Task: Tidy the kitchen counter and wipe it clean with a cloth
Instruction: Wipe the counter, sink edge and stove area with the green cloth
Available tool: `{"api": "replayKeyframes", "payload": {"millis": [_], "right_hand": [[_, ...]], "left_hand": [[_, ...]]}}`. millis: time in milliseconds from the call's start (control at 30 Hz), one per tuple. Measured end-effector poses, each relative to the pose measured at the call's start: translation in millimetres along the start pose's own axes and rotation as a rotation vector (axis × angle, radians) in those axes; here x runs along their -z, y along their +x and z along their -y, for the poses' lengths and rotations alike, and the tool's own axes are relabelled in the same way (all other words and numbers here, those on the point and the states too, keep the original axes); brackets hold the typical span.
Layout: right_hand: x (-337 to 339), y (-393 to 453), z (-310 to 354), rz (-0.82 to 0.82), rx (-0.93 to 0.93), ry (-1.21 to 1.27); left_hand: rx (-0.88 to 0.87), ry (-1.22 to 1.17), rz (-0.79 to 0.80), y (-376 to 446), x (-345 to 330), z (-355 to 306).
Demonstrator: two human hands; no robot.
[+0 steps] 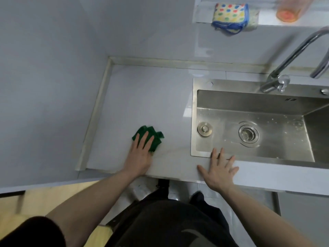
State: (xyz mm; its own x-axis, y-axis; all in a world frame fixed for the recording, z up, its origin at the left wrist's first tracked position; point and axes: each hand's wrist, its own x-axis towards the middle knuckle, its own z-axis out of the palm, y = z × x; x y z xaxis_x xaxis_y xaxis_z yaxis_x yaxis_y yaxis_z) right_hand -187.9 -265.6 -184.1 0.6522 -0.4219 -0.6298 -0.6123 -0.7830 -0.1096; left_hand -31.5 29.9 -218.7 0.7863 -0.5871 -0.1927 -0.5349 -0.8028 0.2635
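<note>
A crumpled green cloth (154,135) lies on the pale grey counter (146,100), near its front edge. My left hand (140,154) presses flat on the cloth with straight fingers, covering its near part. My right hand (219,170) rests flat on the counter's front edge, fingers spread, the fingertips reaching the steel rim of the sink (194,122).
The steel sink has a strainer drain (248,134) and a round plug (205,128). A chrome tap (292,56) stands at its back right. On a ledge above sit a dotted cloth (229,13) and an orange container (287,14). Grey walls bound the counter at left and back.
</note>
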Motion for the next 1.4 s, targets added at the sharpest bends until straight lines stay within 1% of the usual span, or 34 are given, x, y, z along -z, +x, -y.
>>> {"api": "replayKeyframes", "payload": {"millis": [67,133,167,200,267,333,400,467,500,600,633,733,767,833,900,933,1100,1167,1233,1300,1400], "right_hand": [[0.6,2.5,17.3,0.032,-0.011,0.007],[-1.2,5.2,32.6,0.056,-0.002,-0.002],[-1.5,5.7,36.7,0.062,-0.001,-0.01],[-3.0,6.3,40.7,0.073,0.0,-0.018],[-4.3,7.0,41.1,0.085,-0.006,-0.02],[-5.8,6.7,39.3,0.091,-0.005,-0.01],[-6.7,6.6,39.0,0.085,0.003,-0.013],[-7.4,6.5,38.4,0.094,0.004,-0.008],[-7.5,6.6,37.9,0.098,0.01,-0.007],[-9.8,7.7,36.2,0.095,0.02,0.015],[-10.7,7.8,34.9,0.089,0.024,0.025],[-11.4,7.0,30.8,0.07,0.037,0.05],[-10.9,6.2,28.6,0.065,0.045,0.053],[-10.4,4.9,23.9,0.046,0.064,0.05],[-9.0,3.1,20.8,0.043,0.068,0.067],[-8.6,2.2,19.6,0.043,0.073,0.075],[-8.8,0.0,18.2,0.033,0.077,0.079],[-10.0,0.6,19.0,0.026,0.075,0.061],[-10.6,1.2,19.9,0.024,0.068,0.051],[-11.2,2.0,20.4,0.015,0.062,0.039],[-11.7,2.1,18.4,0.013,0.077,0.037]], "left_hand": [[0.173,0.005,-0.03,-23.2,9.8,56.9],[0.362,-0.043,-0.08,-46.1,24.1,99.7],[0.423,-0.055,-0.086,-54.8,28.0,111.5],[0.445,-0.055,-0.087,-64.1,30.4,117.3],[0.454,-0.065,-0.089,-72.8,26.2,108.5],[0.514,-0.139,-0.106,-76.5,15.7,87.5],[0.536,-0.183,-0.114,-74.2,9.3,61.9],[0.482,-0.196,-0.096,-69.8,5.5,31.8],[0.407,-0.19,-0.088,-65.4,7.4,13.1],[0.072,-0.125,-0.083,-35.3,9.7,-57.2],[0.015,-0.119,-0.071,-20.6,8.7,-82.7],[0.029,-0.184,0.133,22.0,4.4,-140.5],[0.035,-0.192,0.15,30.1,2.9,-152.2],[-0.003,-0.11,0.142,39.9,5.1,-156.0],[-0.057,-0.086,0.133,41.3,6.7,-132.9],[-0.049,-0.1,0.11,38.5,9.2,-114.5],[0.239,-0.142,-0.026,3.9,39.6,5.5],[0.335,-0.066,-0.058,-16.1,49.4,54.1],[0.431,-0.017,-0.034,-41.1,48.0,95.0],[0.462,0.004,0.037,-66.6,41.4,110.4],[0.501,-0.025,0.029,-83.6,29.8,88.0]]}}
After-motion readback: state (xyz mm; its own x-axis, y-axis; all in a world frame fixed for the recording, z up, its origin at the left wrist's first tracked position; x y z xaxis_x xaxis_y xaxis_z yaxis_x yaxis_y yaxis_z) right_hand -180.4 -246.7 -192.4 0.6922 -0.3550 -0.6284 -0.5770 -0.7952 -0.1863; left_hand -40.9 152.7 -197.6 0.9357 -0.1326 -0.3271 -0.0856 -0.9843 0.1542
